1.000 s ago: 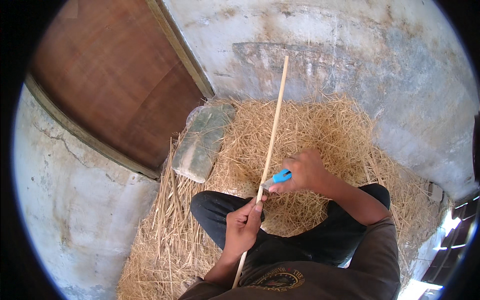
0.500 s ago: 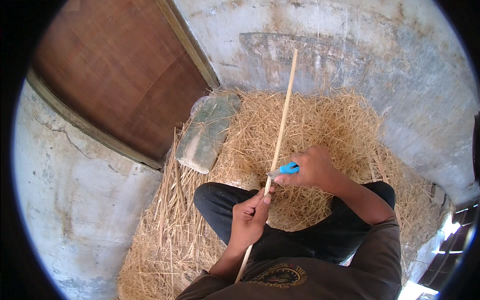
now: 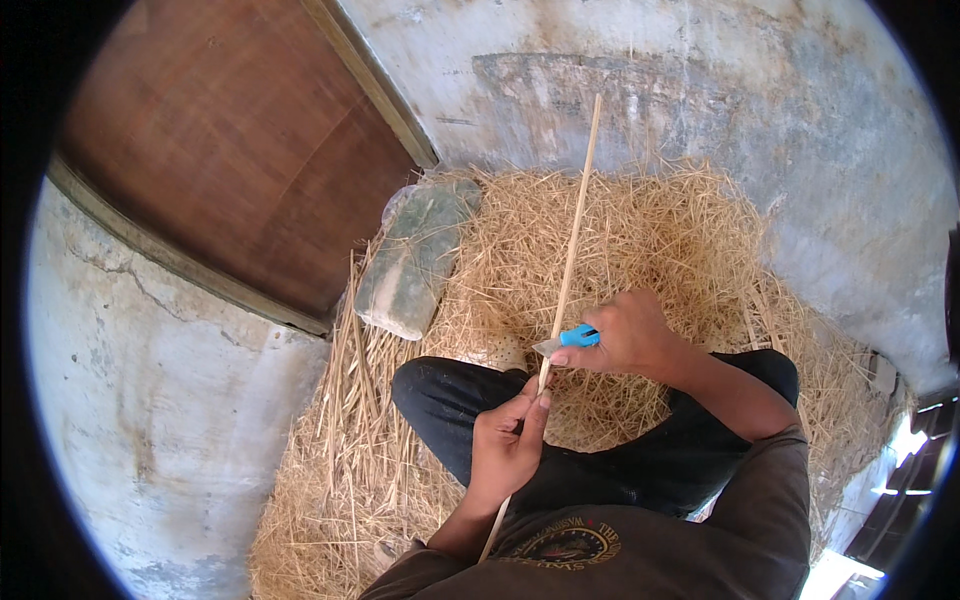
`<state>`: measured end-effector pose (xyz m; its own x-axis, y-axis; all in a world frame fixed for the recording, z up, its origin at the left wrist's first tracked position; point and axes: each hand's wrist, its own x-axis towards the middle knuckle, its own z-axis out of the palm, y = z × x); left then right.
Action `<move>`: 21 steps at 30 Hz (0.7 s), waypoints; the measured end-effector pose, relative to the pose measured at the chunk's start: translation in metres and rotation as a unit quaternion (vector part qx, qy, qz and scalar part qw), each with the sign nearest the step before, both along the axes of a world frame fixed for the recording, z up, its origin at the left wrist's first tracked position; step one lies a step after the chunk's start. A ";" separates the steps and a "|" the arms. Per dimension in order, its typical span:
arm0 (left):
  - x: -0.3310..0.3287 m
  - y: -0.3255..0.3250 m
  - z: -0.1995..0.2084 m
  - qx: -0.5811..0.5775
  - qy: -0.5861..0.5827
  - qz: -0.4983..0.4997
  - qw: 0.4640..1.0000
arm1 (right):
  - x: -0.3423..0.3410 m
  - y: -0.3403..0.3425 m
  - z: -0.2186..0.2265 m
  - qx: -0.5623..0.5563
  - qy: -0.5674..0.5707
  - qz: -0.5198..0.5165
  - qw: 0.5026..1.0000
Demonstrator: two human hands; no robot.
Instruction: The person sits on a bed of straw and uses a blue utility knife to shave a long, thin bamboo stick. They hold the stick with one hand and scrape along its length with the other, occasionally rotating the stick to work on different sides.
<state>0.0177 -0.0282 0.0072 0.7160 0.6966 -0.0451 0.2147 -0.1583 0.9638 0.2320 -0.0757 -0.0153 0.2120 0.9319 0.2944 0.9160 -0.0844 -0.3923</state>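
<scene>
A long, pale strip that looks like bamboo or wood (image 3: 573, 245) slants up from my lap toward the far wall. My left hand (image 3: 510, 437) pinches it low down, thumb and fingers closed around it, and its lower end runs back under my forearm toward my shirt. In my right hand (image 3: 628, 335) is a utility knife with a blue handle (image 3: 579, 336). Its blade (image 3: 547, 347) lies against the strip, just above my left fingertips. My right fingers wrap the handle and hide part of it.
Pale shavings or straw (image 3: 640, 230) lie heaped around my crossed legs (image 3: 440, 405). A grey-green slab (image 3: 415, 260) rests at the left, near a brown wooden panel (image 3: 240, 150). Longer loose strips (image 3: 345, 420) lie left of my knee. A stained wall (image 3: 700, 110) rises behind the heap.
The strip has turned slightly, its narrower side now showing. My left hand sits a little lower and to the right; the knife stays nearly in place. The view has shifted slightly.
</scene>
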 end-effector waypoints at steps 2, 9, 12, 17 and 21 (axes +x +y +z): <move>0.000 0.000 0.001 0.045 0.007 0.005 0.999 | -0.001 0.002 -0.001 -0.006 0.001 0.005 1.000; -0.003 -0.005 -0.006 0.131 0.016 0.018 0.991 | 0.002 0.004 -0.004 0.019 -0.005 0.025 0.999; -0.003 -0.007 -0.002 0.131 0.000 0.016 0.991 | 0.014 0.007 -0.001 0.017 -0.027 0.000 0.999; -0.007 -0.012 -0.013 0.103 -0.039 -0.002 0.994 | 0.049 0.015 -0.005 0.019 0.000 -0.077 0.997; -0.006 -0.011 -0.004 0.010 -0.031 0.008 0.999 | 0.014 0.004 -0.012 0.084 -0.057 0.014 0.995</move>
<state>0.0116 -0.0394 0.0032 0.7053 0.7088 0.0135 0.1567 -0.1744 0.9721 0.2457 -0.0714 -0.0274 0.1424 0.8728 0.4668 0.9566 -0.0002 -0.2914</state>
